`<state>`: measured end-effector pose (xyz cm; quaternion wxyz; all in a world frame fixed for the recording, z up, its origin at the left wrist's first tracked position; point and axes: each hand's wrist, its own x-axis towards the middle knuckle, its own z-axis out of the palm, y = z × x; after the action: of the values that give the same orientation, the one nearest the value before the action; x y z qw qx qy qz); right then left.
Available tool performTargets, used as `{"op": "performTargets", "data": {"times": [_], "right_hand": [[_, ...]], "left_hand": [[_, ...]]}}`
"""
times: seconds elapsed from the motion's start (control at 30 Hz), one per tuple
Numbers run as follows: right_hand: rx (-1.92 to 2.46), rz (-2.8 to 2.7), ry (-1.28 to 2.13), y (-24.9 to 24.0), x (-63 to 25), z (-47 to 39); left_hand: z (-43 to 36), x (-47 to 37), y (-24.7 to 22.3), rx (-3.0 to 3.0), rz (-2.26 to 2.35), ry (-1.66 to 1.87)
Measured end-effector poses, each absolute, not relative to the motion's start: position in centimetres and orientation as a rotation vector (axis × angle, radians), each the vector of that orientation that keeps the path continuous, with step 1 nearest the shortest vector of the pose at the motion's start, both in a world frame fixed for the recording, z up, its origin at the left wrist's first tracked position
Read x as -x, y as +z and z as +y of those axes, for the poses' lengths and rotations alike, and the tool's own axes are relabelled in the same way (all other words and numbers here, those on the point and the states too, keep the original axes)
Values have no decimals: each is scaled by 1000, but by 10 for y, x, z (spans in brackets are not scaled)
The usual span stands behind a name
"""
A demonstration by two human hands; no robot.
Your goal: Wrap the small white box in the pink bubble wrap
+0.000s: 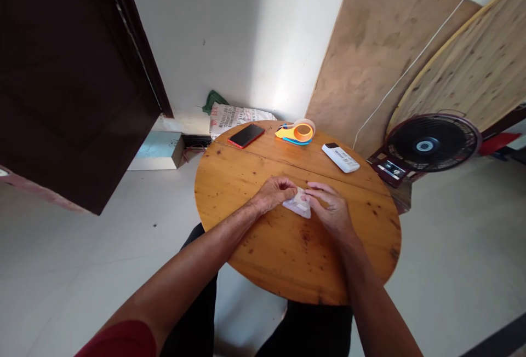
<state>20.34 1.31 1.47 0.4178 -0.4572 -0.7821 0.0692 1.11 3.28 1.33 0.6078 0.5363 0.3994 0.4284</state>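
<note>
Daylight is washing over the white wall (230,34) and pale floor (82,236) beyond the round wooden table (287,258). A dark door (69,78) is standing open far left, while plywood boards (382,56) are leaning behind a black fan (431,143) far right.

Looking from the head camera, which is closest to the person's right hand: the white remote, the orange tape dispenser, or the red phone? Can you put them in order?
From the right hand:
1. White rectangular remote control, just beyond the hand, slightly to its right.
2. Orange and yellow tape dispenser, farther back near the table's far edge.
3. Red-edged black phone, far back and off to the left.
</note>
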Motion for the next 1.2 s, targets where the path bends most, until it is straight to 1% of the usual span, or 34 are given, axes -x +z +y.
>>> {"op": "performTargets", "data": {"times": [0.1, 0.2, 0.33, 0.47, 0.53, 0.67, 0.87, 1.03, 1.2], "right_hand": [[1151, -1971, 25, 13, -202, 12], [1165, -1963, -26, 12, -199, 12], [1176, -1951, 19, 13, -197, 10], [1170, -1885, 89, 16, -196, 9], [1170, -1838, 105, 17, -196, 10], [1211, -1757, 142, 19, -198, 10], [1211, -1629, 193, 22, -201, 8], [1194, -1523, 201, 21, -205, 10], [1257, -1386, 173, 18, -210, 14]], "left_hand": [[33, -11, 14, -1227, 905, 987], [34, -12, 13, -1230, 897, 982], [34, -14, 10, -1312, 935, 969], [31, -15, 8, -1682, 1149, 1131], [29, -15, 8, -1834, 1184, 1130], [22, -14, 11, -1819, 1090, 970], [14, -16, 12, -1736, 854, 947], [12, -12, 18, -1761, 774, 911], [16, -9, 21, -1646, 730, 896]]}}
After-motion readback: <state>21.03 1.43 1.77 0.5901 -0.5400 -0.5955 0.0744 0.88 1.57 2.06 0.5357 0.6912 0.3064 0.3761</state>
